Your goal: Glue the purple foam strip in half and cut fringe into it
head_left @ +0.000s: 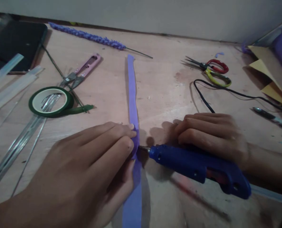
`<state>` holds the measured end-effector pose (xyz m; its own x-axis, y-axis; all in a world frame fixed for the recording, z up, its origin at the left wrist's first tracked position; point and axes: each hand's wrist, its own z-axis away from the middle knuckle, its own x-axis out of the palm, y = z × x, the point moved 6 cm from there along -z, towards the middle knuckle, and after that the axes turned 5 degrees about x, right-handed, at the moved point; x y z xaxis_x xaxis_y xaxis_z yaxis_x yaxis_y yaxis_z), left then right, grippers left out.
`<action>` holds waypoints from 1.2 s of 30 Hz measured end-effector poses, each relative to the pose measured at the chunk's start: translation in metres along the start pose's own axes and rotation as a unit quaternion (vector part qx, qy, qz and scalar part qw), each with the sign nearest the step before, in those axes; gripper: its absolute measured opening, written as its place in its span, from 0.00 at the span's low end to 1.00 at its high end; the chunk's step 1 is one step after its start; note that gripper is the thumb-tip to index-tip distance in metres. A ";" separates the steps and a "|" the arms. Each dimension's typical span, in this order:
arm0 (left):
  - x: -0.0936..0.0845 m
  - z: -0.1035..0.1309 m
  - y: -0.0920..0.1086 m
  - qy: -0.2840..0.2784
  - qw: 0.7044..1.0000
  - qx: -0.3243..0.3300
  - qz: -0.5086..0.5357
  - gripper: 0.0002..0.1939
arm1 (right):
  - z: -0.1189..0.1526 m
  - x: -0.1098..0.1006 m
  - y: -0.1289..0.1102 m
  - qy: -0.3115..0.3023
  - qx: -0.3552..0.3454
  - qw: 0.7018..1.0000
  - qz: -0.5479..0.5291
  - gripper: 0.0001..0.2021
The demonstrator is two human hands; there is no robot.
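Note:
A long purple strip, paper or crepe by its look, runs up the middle of the table. My left hand pinches it between thumb and fingers, where its edge is folded over. From the right, the metal tip of a blue glue gun meets the strip's edge beside my left fingertips. My right hand is closed at the glue gun's far side, fingers curled; its thumb and palm are hidden. The gun is tilted sideways, and a translucent glue stick sticks out from its rear.
Green tape, pink-handled snips and a dark phone-like slab lie left, with glue sticks. A fringed purple stem lies behind. Scissors, a black cord, a pen-like tool and yellow paper are right.

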<state>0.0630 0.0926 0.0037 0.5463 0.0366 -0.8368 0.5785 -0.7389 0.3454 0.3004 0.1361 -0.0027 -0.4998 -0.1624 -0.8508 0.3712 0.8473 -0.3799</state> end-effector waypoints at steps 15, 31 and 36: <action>0.002 0.002 -0.008 -0.024 1.000 0.002 0.009 0.14 | -0.004 -0.001 0.001 0.007 0.012 1.000 0.012 0.17; 0.000 0.005 -0.010 -0.011 1.000 0.011 -0.010 0.11 | -0.004 -0.002 0.000 0.005 0.004 1.000 0.023 0.18; -0.002 0.002 -0.009 -0.002 1.000 0.012 0.004 0.08 | -0.003 -0.003 -0.001 0.004 0.000 0.999 0.036 0.17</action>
<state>0.0553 0.0982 0.0017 0.5488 0.0277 -0.8355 0.5587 -0.7557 0.3419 0.2995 0.1372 0.0007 -0.4777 -0.0963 -0.8733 0.4072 0.8565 -0.3171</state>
